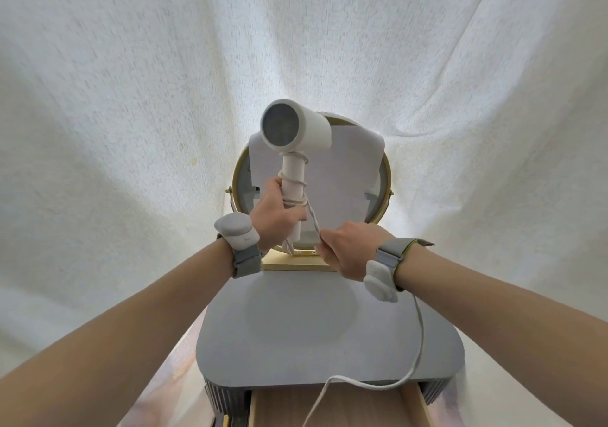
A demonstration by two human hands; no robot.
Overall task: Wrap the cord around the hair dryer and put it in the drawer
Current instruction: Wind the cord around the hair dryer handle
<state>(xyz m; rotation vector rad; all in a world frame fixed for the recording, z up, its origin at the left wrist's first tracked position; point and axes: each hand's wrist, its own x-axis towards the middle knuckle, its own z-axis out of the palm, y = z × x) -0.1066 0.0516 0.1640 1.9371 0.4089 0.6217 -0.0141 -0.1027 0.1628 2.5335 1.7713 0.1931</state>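
A white hair dryer (296, 128) is held upright above the grey vanity table (329, 334), its barrel end facing me. My left hand (274, 212) grips the handle low down, over several turns of white cord (297, 198) wound around it. My right hand (350, 250) pinches the cord just right of the handle. From that hand the loose cord (419, 334) hangs down across the table's right side and trails over the open wooden drawer (362, 407) at the bottom of the view.
A round gold-framed mirror (385, 176) covered with white paper stands at the back of the table, right behind the dryer. White curtain fabric (131, 97) surrounds the table. Both wrists wear grey straps with white pads.
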